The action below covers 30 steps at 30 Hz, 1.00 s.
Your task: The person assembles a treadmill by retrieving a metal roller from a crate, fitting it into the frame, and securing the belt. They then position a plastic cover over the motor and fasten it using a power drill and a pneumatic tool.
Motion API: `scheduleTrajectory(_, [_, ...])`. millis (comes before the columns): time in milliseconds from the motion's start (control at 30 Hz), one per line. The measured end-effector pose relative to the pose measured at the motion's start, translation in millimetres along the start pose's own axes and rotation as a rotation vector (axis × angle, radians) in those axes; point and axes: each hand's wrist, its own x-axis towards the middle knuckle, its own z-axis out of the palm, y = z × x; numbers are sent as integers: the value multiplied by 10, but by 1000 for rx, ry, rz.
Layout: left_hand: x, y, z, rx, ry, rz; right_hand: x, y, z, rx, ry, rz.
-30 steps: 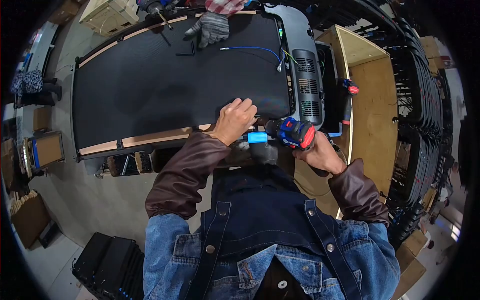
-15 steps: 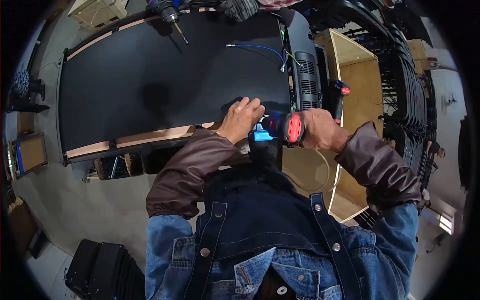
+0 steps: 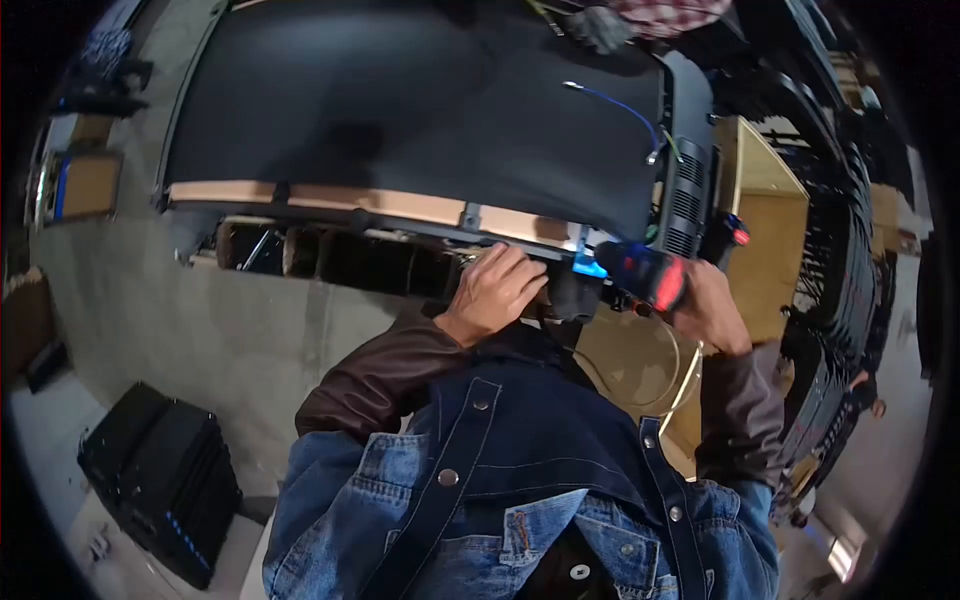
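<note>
Fingers (image 3: 518,270) of the left hand (image 3: 495,292) curl down against the dark rail (image 3: 400,226) on the near edge of the treadmill deck (image 3: 400,110); whether they pinch anything small there cannot be told. Half a second ago this hand lay higher, on top of the black belt's near edge; now it sits below the wooden strip (image 3: 330,197). The right hand (image 3: 712,305) is clenched around the grip of the drill (image 3: 640,272), just right of the left hand, and has dropped with it from belt level to rail level.

The drill is a cordless one with a blue and black body and a red rear cap. It lies roughly level with its nose pointing left toward the left hand's fingertips, and a bright blue patch shows by its front end.

Farther off, the deck now fills the upper part of the view. A blue wire (image 3: 620,100) lies across the belt's right part, near the grey vented motor cover (image 3: 690,190). At the far edge a co-worker's gloved hand (image 3: 600,22) rests on the deck. A wooden crate (image 3: 765,205) stands to the right.
</note>
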Motion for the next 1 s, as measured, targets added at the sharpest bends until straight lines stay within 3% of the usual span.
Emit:
scheduleTrajectory(133, [-1351,-766,39,105,-59,-653,-345,-253,395,476,104,96])
scheduleTrajectory(233, [-1684,-1453,52,310,-17,-701,-453,-377,923,874,225,237])
scheduleTrajectory(267, [-1677,-1557,111,298,-21,-698,-439,-361,1027,735,131,193])
scheduleTrajectory(333, [-1658,-1748,259,367,-389,-644,-436,-418,1254,670,65,177])
scheduleTrajectory(367, [-1715,-1830,408,356,-391,-642,-434,-443,1378,698,71,148])
scheduleTrajectory(433, [-1874,-2034,815,766,-286,-510,-544,-97,1956,984,25,352])
scheduleTrajectory(467, [-2024,-2183,974,748,-286,-493,-471,-444,1676,583,38,122])
scheduleTrajectory(533, [-2269,-2467,1147,491,-516,-620,-527,-525,1681,575,-12,183])
scheduleTrajectory(600, [-2289,-2324,1052,461,-143,-468,-575,-575,1686,631,3,180])
scheduleTrajectory(633, [-2315,-2396,1030,433,-138,-435,-613,-548,1753,669,42,170])
scheduleTrajectory(733, [-2420,-2670,965,293,-396,-417,-662,-580,1729,617,39,236])
scheduleTrajectory(833, [-2247,-2474,732,518,-368,-235,-682,-482,1813,619,54,256])
scheduleTrajectory(900, [-2028,-2295,550,531,-421,-240,-683,-410,1871,631,38,255])
scheduleTrajectory(967, [-1985,-2273,490,590,-641,-394,-658,-391,1838,643,45,258])
scheduleTrajectory(1000, [-2025,-2322,533,599,-643,-399,-637,-381,1834,653,41,261])
